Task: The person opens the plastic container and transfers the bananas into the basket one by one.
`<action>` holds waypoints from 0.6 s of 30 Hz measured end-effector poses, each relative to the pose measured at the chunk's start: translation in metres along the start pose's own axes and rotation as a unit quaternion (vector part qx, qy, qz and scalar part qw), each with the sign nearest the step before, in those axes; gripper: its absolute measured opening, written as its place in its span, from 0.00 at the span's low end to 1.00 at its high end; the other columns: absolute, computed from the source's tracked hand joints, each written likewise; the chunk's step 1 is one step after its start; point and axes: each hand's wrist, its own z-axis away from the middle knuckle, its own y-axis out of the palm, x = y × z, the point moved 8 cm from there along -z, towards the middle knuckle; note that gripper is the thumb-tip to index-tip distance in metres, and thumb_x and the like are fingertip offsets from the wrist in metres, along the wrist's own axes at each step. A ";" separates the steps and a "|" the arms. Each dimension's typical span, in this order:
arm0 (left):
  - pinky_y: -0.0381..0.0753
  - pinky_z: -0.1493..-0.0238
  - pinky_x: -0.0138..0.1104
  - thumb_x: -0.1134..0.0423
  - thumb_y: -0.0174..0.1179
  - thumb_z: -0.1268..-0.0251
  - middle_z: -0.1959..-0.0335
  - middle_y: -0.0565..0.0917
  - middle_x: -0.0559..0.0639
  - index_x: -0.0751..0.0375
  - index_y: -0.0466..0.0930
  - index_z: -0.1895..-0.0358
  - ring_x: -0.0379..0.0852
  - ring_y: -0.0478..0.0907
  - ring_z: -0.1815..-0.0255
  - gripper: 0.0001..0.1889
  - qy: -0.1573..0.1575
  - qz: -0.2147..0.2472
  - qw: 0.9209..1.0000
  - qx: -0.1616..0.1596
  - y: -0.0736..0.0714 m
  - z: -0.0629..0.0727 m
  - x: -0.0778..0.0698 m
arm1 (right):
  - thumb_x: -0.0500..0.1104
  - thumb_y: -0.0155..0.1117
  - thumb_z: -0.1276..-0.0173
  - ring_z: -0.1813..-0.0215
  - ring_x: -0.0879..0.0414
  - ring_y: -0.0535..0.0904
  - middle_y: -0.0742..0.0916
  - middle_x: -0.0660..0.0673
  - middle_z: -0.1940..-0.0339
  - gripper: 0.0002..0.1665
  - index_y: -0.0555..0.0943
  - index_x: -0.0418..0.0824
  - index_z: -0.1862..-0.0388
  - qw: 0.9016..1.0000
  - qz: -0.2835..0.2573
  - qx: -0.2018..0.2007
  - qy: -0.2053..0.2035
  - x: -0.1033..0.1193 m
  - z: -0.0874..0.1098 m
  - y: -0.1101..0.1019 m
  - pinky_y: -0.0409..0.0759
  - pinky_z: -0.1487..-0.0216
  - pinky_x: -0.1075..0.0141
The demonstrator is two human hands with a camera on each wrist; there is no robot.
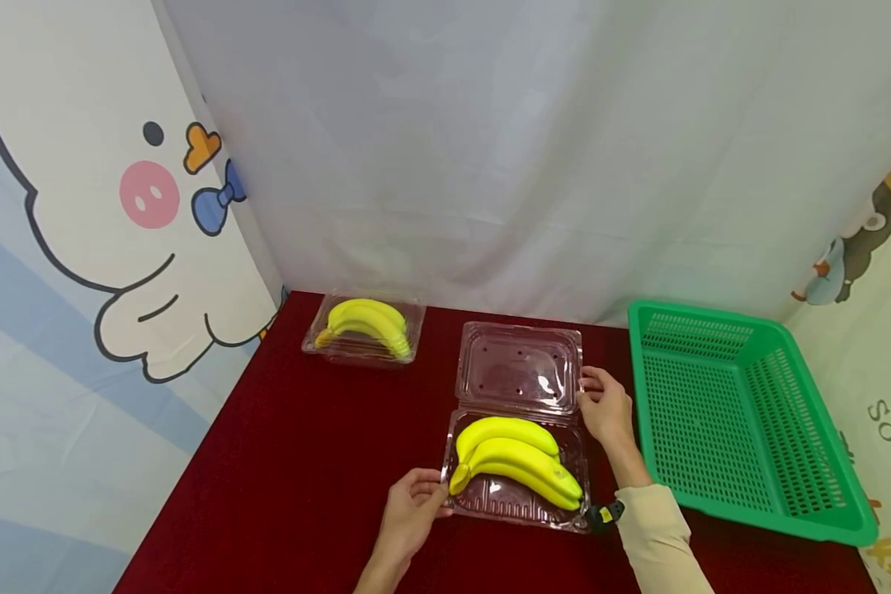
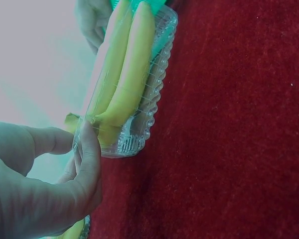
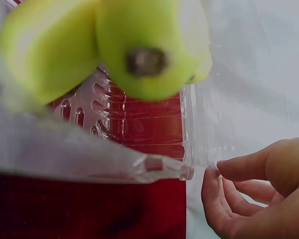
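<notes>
A clear plastic clamshell box (image 1: 506,502) lies unfolded on the red cloth. Its lid (image 1: 516,371) is hinged back on the far side. In the base rests a bunch of yellow bananas (image 1: 520,464), stems to the left. My left hand (image 1: 408,513) pinches the base's left rim between thumb and fingers, seen close up in the left wrist view at the box's edge (image 2: 152,107). At the lid's right edge, my right hand (image 1: 606,408) pinches the rim; in the right wrist view its thumb and fingertips (image 3: 214,174) meet at the clear plastic.
A second clear box (image 1: 416,326) with bananas inside stands at the back left. To the right sits a green slatted basket (image 1: 642,388), close to my right forearm. A pale curtain (image 1: 445,165) hangs behind the red cloth (image 1: 304,462).
</notes>
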 end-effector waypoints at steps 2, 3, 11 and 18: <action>0.90 0.60 0.33 0.73 0.59 0.29 0.61 0.81 0.57 0.79 0.75 0.46 0.44 0.81 0.64 0.13 -0.001 0.003 1.000 0.000 0.001 0.000 0.000 | 0.29 0.59 0.26 0.44 0.34 0.82 0.84 0.29 0.43 0.23 0.76 0.29 0.33 1.000 0.003 0.006 0.002 -0.001 0.000 0.002 0.83 0.42 0.43; 0.90 0.60 0.33 0.74 0.59 0.29 0.61 0.81 0.57 0.79 0.75 0.46 0.44 0.81 0.64 0.13 -0.001 0.003 1.000 0.000 0.001 0.000 0.000 | 0.29 0.59 0.26 0.43 0.34 0.82 0.84 0.29 0.43 0.23 0.75 0.29 0.33 1.000 0.005 0.010 0.004 -0.002 0.001 0.003 0.83 0.42 0.43; 0.90 0.61 0.33 0.74 0.59 0.29 0.61 0.81 0.57 0.80 0.74 0.46 0.44 0.80 0.65 0.14 0.007 0.003 1.000 -0.001 0.000 -0.002 0.001 | 0.30 0.58 0.24 0.40 0.33 0.80 0.83 0.26 0.41 0.21 0.76 0.24 0.35 0.999 0.022 0.037 0.002 -0.005 0.004 0.006 0.82 0.39 0.42; 0.90 0.61 0.34 0.73 0.59 0.29 0.61 0.81 0.57 0.80 0.74 0.46 0.45 0.80 0.65 0.14 0.001 -0.004 1.000 -0.001 0.000 -0.004 0.005 | 0.31 0.59 0.24 0.40 0.32 0.80 0.83 0.25 0.41 0.21 0.76 0.24 0.36 0.998 0.029 0.054 0.013 -0.008 0.006 0.008 0.83 0.40 0.43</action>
